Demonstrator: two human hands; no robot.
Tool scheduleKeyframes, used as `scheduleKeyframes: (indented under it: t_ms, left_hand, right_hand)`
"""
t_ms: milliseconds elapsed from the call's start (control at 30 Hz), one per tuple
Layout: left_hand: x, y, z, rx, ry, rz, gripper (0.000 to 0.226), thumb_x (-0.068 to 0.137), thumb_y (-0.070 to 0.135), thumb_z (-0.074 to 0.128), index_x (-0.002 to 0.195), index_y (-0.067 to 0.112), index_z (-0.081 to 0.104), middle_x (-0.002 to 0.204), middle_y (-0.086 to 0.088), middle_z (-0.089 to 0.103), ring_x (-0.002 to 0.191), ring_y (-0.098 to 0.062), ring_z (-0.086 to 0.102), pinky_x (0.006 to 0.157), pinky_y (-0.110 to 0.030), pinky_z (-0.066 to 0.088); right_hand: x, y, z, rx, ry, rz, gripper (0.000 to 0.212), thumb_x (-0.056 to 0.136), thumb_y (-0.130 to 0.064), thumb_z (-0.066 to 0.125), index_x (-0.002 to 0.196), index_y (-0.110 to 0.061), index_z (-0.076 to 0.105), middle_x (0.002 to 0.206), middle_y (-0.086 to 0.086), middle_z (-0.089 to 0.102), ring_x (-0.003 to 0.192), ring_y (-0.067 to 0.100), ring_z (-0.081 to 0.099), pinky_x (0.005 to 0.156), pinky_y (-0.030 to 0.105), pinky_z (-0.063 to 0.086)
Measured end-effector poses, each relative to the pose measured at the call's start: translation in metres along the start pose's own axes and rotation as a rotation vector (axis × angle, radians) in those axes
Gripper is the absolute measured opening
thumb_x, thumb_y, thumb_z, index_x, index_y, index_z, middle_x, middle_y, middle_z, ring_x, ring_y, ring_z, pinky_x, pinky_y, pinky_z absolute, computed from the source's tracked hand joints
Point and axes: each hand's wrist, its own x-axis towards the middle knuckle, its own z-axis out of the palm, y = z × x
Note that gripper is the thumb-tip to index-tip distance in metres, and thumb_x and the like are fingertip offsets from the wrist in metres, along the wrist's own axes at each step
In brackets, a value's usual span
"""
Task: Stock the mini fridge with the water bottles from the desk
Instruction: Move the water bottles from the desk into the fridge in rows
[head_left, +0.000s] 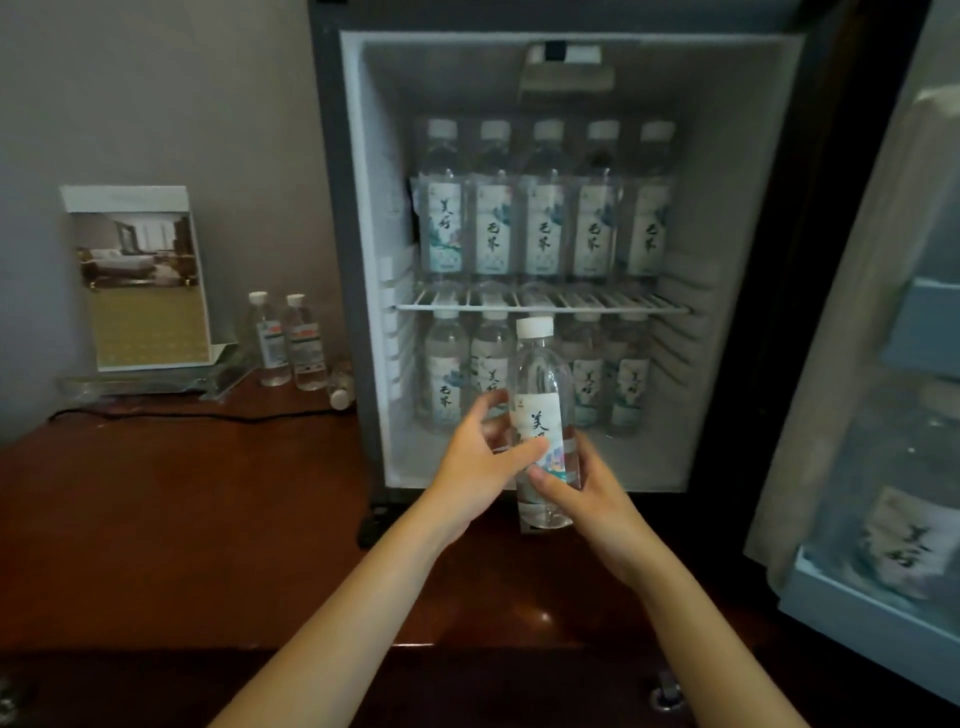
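Observation:
A clear water bottle (540, 384) with a white cap and a pale label stands upright in front of the open mini fridge (374, 260). My right hand (576, 488) grips its lower half from the right. My left hand (478, 457) touches its label with the thumb, fingers spread behind it. Inside the fridge, a row of several bottles (545, 208) fills the wire shelf (540, 304), and several more (447, 374) stand on the floor below.
The fridge door (883, 415) hangs open at right, a bottle in its lower pocket. On the dark wooden desk (182, 509) at left stand two small bottles (288, 340), a third lying beside them, an acrylic photo stand (140, 280) and a black cable.

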Motion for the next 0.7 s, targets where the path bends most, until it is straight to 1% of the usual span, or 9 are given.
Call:
scheduleKeyframes:
  t_ms: [100, 167, 233, 333, 367, 433, 500, 567, 700]
  left_hand:
    - [0.011, 0.001, 0.017, -0.015, 0.022, 0.005, 0.047, 0.079, 0.004, 0.07, 0.113, 0.029, 0.048, 0.09, 0.015, 0.073, 0.088, -0.004, 0.068, 0.067, -0.015, 0.051]
    - [0.02, 0.007, 0.025, -0.036, 0.036, 0.014, 0.048, 0.078, 0.007, 0.071, 0.117, 0.024, 0.048, 0.092, 0.014, 0.073, 0.09, -0.004, 0.067, 0.069, -0.016, 0.052]
    - [0.032, 0.017, 0.033, -0.044, 0.041, 0.048, 0.045, 0.078, 0.007, 0.071, 0.113, 0.024, 0.049, 0.093, 0.012, 0.073, 0.091, -0.006, 0.068, 0.069, -0.017, 0.052]
    - [0.051, 0.039, 0.045, -0.057, 0.051, 0.125, 0.042, 0.078, 0.001, 0.069, 0.108, 0.023, 0.05, 0.091, 0.007, 0.073, 0.088, -0.008, 0.068, 0.068, -0.019, 0.052]
    - [0.058, 0.046, 0.049, -0.067, 0.057, 0.147, 0.042, 0.078, 0.0, 0.069, 0.107, 0.022, 0.049, 0.09, 0.006, 0.073, 0.087, -0.009, 0.069, 0.067, -0.02, 0.053]
    - [0.07, 0.062, 0.056, -0.083, 0.073, 0.174, 0.043, 0.078, 0.001, 0.069, 0.109, 0.02, 0.048, 0.095, 0.001, 0.072, 0.088, -0.012, 0.069, 0.066, -0.02, 0.054]
    - [0.084, 0.079, 0.062, -0.086, 0.072, 0.191, 0.047, 0.079, 0.005, 0.07, 0.116, 0.019, 0.044, 0.106, -0.004, 0.068, 0.094, -0.016, 0.068, 0.069, -0.025, 0.056]
    - [0.098, 0.094, 0.066, -0.066, 0.063, 0.227, 0.049, 0.081, 0.008, 0.068, 0.12, 0.019, 0.04, 0.11, -0.005, 0.067, 0.096, -0.016, 0.067, 0.075, -0.028, 0.057]
    - [0.126, 0.112, 0.071, 0.06, 0.05, 0.299, 0.052, 0.083, 0.011, 0.067, 0.124, 0.021, 0.037, 0.114, 0.001, 0.065, 0.095, -0.004, 0.065, 0.079, -0.02, 0.054]
  right_hand:
    - [0.003, -0.007, -0.015, -0.034, 0.035, -0.056, 0.061, 0.073, -0.034, 0.069, 0.129, -0.024, 0.046, 0.121, -0.005, 0.063, 0.11, 0.01, 0.061, 0.091, 0.028, 0.05]
    - [0.008, -0.016, -0.023, -0.063, 0.071, -0.125, 0.058, 0.079, -0.027, 0.067, 0.132, -0.023, 0.044, 0.123, -0.006, 0.061, 0.113, 0.009, 0.059, 0.095, 0.028, 0.047]
    - [0.015, -0.028, -0.028, -0.088, 0.101, -0.197, 0.057, 0.084, -0.022, 0.065, 0.136, -0.023, 0.041, 0.125, -0.011, 0.059, 0.115, 0.002, 0.056, 0.092, 0.018, 0.045]
    - [0.028, -0.05, -0.033, -0.133, 0.159, -0.291, 0.062, 0.084, -0.018, 0.066, 0.136, -0.035, 0.035, 0.124, -0.023, 0.057, 0.114, -0.006, 0.054, 0.086, 0.009, 0.044]
    - [0.035, -0.057, -0.035, -0.146, 0.19, -0.32, 0.07, 0.082, -0.014, 0.069, 0.138, -0.034, 0.032, 0.127, -0.02, 0.056, 0.114, -0.004, 0.055, 0.088, 0.012, 0.045]
    - [0.048, -0.071, -0.038, -0.211, 0.253, -0.347, 0.092, 0.073, -0.009, 0.077, 0.145, -0.025, 0.023, 0.135, -0.004, 0.052, 0.119, 0.007, 0.054, 0.098, 0.03, 0.046]
    - [0.064, -0.089, -0.042, -0.322, 0.312, -0.358, 0.102, 0.068, -0.016, 0.08, 0.147, -0.027, 0.017, 0.141, 0.004, 0.045, 0.126, 0.017, 0.048, 0.102, 0.043, 0.043]
    - [0.079, -0.103, -0.045, -0.423, 0.371, -0.39, 0.1, 0.072, -0.02, 0.076, 0.147, -0.028, 0.011, 0.143, 0.005, 0.043, 0.128, 0.017, 0.046, 0.103, 0.044, 0.042]
    - [0.106, -0.123, -0.044, -0.399, 0.406, -0.469, 0.088, 0.079, -0.008, 0.067, 0.147, -0.02, 0.012, 0.137, -0.002, 0.043, 0.124, 0.009, 0.046, 0.104, 0.034, 0.041]
